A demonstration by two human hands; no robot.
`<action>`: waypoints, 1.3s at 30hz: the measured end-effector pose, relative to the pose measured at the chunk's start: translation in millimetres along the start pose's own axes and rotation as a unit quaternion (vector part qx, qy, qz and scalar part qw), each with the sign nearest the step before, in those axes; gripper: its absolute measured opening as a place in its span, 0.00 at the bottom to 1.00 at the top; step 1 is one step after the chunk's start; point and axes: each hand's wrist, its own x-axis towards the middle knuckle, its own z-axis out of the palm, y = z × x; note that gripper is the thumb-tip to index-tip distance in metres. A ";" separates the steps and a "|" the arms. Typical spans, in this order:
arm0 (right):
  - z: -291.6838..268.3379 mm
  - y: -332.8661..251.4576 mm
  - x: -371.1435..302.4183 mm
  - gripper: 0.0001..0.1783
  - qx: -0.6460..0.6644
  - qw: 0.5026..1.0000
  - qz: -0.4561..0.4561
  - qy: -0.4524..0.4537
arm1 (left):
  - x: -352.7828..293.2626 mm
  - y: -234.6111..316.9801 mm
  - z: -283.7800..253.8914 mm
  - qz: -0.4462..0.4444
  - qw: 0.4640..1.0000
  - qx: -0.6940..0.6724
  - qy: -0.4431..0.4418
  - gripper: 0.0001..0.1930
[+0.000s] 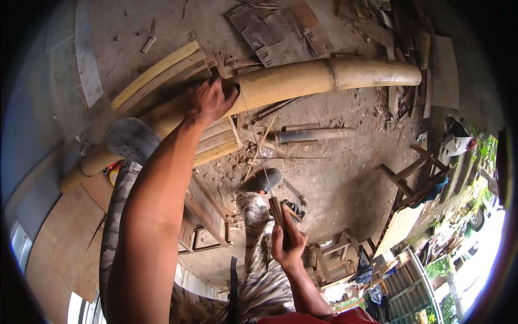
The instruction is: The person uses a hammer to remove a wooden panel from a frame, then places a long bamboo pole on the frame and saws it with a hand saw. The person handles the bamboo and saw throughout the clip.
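Observation:
A thick yellow-brown bamboo pole (291, 79) lies across the view from lower left to upper right. My left hand (212, 101) grips its top, fingers curled down over the round side. Right beside those fingers, the thin blade of a handsaw (256, 132) meets the bamboo, seen nearly edge-on. My right hand (290, 244) is closed around the saw's brown handle, low and nearer to me. My left foot, in a grey clog (132, 139), rests on the pole. Whether the blade has cut into the bamboo is too small to tell.
A slatted wooden stand (216, 135) sits under the pole. My other clog (268, 178) is on the dirt floor among wood scraps. A shorter bamboo piece (315, 134) lies beyond it. Broken boards (280, 32) lie at the far side, and a wooden frame (413, 178) stands right.

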 end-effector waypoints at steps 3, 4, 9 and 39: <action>27.5 -4.6 53.7 0.25 0.030 0.999 0.035 0.004 | -4.9 -11.1 17.6 0.037 0.997 0.005 0.063 0.29; 52.7 3.8 88.6 0.24 0.067 0.990 0.122 -0.013 | -1.5 -7.3 12.9 0.030 0.999 -0.003 0.045 0.27; 82.7 17.0 132.5 0.22 0.095 0.993 0.066 0.036 | 3.6 -15.9 20.0 0.029 0.999 -0.002 0.027 0.25; 83.8 15.0 146.6 0.32 0.193 0.977 0.080 0.046 | -30.3 -13.0 -12.5 0.130 0.991 -0.006 0.023 0.50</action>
